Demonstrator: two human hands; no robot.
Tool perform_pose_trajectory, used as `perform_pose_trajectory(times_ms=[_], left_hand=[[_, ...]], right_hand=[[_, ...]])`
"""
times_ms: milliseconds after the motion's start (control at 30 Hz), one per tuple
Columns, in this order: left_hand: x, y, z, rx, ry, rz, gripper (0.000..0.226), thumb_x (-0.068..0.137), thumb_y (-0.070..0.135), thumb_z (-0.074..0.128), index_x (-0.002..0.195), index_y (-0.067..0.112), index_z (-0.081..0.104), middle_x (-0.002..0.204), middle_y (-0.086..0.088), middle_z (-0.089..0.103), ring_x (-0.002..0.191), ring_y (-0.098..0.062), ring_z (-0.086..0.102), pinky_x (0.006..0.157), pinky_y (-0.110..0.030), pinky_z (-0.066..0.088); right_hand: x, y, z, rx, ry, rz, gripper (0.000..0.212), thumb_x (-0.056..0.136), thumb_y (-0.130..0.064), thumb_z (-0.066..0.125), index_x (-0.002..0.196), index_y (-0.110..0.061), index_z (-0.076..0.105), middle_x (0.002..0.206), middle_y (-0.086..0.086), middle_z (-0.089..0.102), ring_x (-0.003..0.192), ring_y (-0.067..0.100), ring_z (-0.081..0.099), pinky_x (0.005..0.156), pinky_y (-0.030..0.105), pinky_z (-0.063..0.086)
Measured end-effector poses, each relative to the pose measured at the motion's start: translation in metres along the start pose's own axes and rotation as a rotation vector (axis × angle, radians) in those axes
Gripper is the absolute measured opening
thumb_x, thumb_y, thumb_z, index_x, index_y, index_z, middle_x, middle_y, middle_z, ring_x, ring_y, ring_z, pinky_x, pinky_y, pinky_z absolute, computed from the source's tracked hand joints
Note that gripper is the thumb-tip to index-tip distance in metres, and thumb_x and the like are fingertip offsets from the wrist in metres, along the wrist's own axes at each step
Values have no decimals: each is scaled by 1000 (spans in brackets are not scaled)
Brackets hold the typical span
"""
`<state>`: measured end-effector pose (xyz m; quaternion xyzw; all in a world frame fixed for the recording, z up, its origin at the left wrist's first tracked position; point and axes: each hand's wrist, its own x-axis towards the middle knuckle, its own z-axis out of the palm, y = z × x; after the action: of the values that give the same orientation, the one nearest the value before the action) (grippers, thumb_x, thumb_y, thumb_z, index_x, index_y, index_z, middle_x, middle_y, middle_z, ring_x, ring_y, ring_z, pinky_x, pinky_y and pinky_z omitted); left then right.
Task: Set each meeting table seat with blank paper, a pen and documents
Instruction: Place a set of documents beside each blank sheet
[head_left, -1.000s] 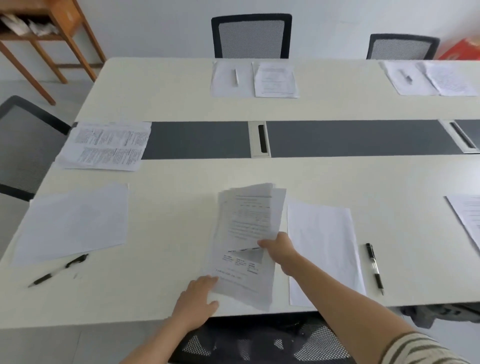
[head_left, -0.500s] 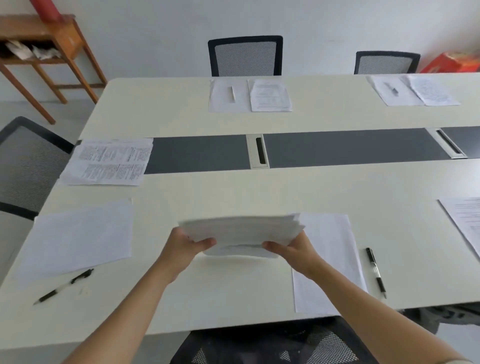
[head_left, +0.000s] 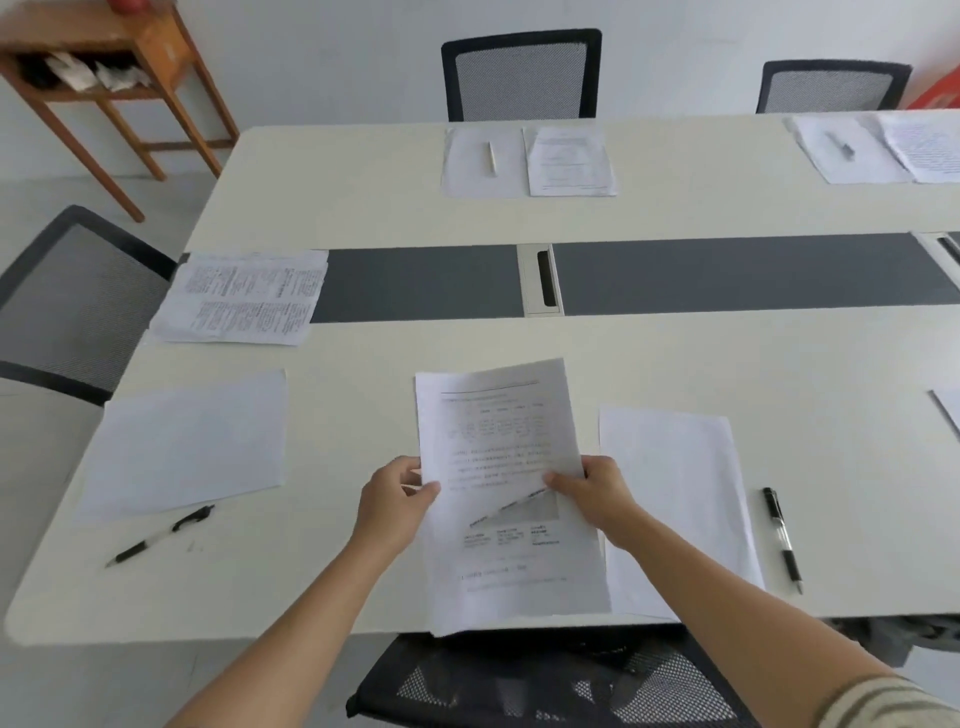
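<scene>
documents (head_left: 498, 467) just left of blank sheet (head_left: 670, 493) | left hand (head_left: 395, 501) and right hand (head_left: 597, 493) each pinch a side edge, thumbs on top | best next, I judge — square stack, lay parallel beside sheet, no overlap

My bare forearms rise from the bottom of the frame toward its centre. My left hand (head_left: 396, 503) grips the left edge of the papers (head_left: 498, 431), thumb on top. My right hand (head_left: 598, 493) pinches their right edge, thumb on top; the fingers underneath are probably curled.
</scene>
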<state>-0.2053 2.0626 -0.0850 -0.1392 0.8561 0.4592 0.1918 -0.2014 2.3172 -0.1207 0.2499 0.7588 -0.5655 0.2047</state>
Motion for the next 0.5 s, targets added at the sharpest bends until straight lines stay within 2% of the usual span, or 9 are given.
perform_pose_trajectory(times_ms=[67, 167, 233, 300, 367, 400, 500], left_hand=[[-6, -16, 9, 142, 31, -37, 40, 87, 21, 65, 126, 16, 55, 118, -5, 61, 100, -21, 62, 86, -32, 50], [-17, -37, 29, 344, -69, 15, 48, 87, 24, 62, 133, 18, 49, 132, -3, 52, 118, -19, 53, 95, -30, 45], [-22, -47, 42, 480, -138, 65, 51, 89, 28, 60, 137, 19, 45, 137, 0, 44, 125, -16, 45, 97, -28, 43], [-23, -54, 54, 591, -175, 131, 55, 90, 33, 59, 140, 20, 40, 142, 1, 36, 129, -16, 38, 100, -29, 42], [-23, -57, 65, 659, -202, 186, 59, 90, 36, 58, 143, 23, 36, 146, -1, 30, 132, -18, 34, 103, -31, 40], [-24, -59, 70, 689, -220, 199, 62, 89, 37, 58, 144, 24, 34, 150, -2, 26, 134, -20, 31, 105, -32, 38], [-24, -68, 84, 843, -285, 220, 75, 87, 41, 59, 150, 27, 20, 160, -11, 3, 145, -27, 13, 115, -37, 28]], right_hand=[[15, 18, 8, -60, 4, 90, 8, 86, -15, 68, 92, -11, 73, 98, 10, 75, 85, 27, 72, 81, 43, 61], [31, 35, 13, -129, 36, 170, 18, 86, -19, 69, 100, -9, 72, 101, 8, 74, 87, 26, 70, 84, 43, 60], [33, 37, 9, -217, 29, 173, 25, 86, -28, 69, 104, -10, 71, 99, 5, 72, 87, 25, 69, 82, 39, 59], [28, 38, -7, -436, 78, 125, 36, 87, -43, 66, 107, -14, 69, 100, 3, 72, 90, 23, 68, 76, 35, 57], [17, 49, -34, -690, 208, 44, 43, 89, -50, 59, 120, -20, 63, 114, -1, 69, 105, 21, 62, 79, 33, 52], [11, 61, -47, -799, 251, 7, 47, 90, -50, 58, 129, -24, 57, 126, -1, 63, 117, 21, 56, 85, 35, 50], [-9, 99, -78, -1038, 162, 55, 76, 86, -56, 61, 150, -32, 28, 160, 5, 23, 147, 29, 19, 108, 46, 37]])
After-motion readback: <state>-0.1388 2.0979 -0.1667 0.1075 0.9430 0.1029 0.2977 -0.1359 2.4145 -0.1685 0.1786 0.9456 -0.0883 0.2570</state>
